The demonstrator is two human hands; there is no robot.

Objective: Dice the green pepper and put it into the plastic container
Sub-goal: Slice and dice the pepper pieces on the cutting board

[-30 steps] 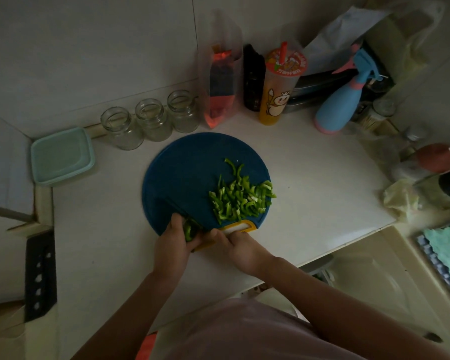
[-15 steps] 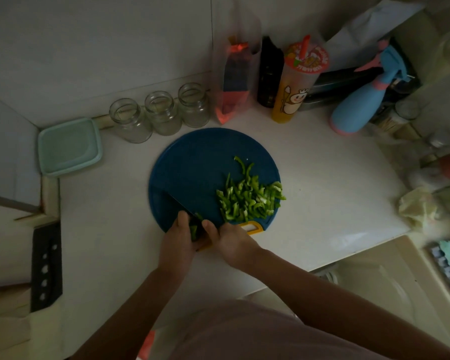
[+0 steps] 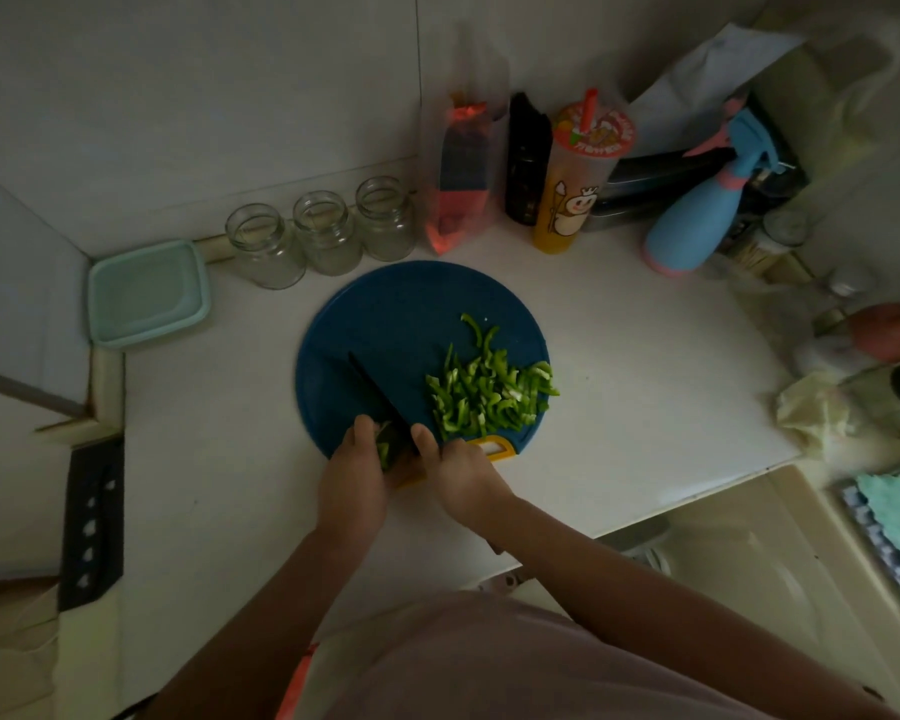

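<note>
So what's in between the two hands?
In the head view, between the left hand and right hand sit a green pepper piece and the dark knife blade.

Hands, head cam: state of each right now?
Left hand: holds a pepper piece at the near edge of the cutting board.
Right hand: grips the knife.

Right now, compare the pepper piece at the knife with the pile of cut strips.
The pepper piece is gripped by the left hand beside the knife; the cut strips lie loose. The piece sits at the cutting board edge; the strips spread right of the blade. Both are green.
</note>
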